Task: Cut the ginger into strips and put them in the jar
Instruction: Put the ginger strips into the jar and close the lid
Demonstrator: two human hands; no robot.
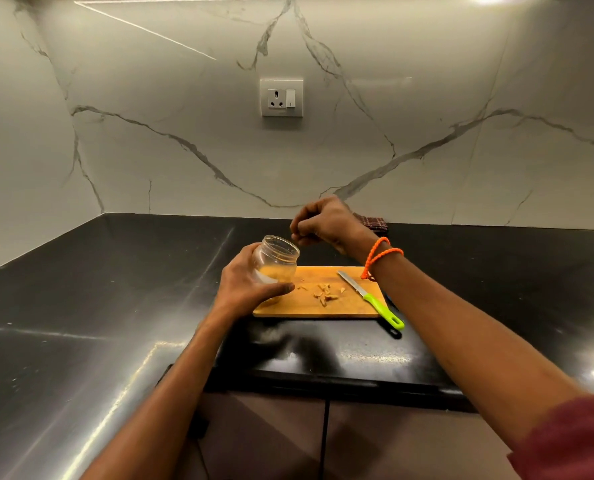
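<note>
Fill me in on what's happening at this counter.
A person is moving cut ginger into a jar. The left hand grips the tilted jar over the cutting board, while the right hand is bunched at its mouth. More ginger pieces wait on the board, beside the set-down knife.

no readable txt, no labels or brands on jar [278, 259], knife [371, 296], wall socket [281, 97]

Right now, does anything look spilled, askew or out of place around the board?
Only the knife: its green handle sticks out past the cutting board's right corner, over the counter. Loose ginger strips lie on the board, none spilled. The jar is tilted, held by the left hand.
</note>
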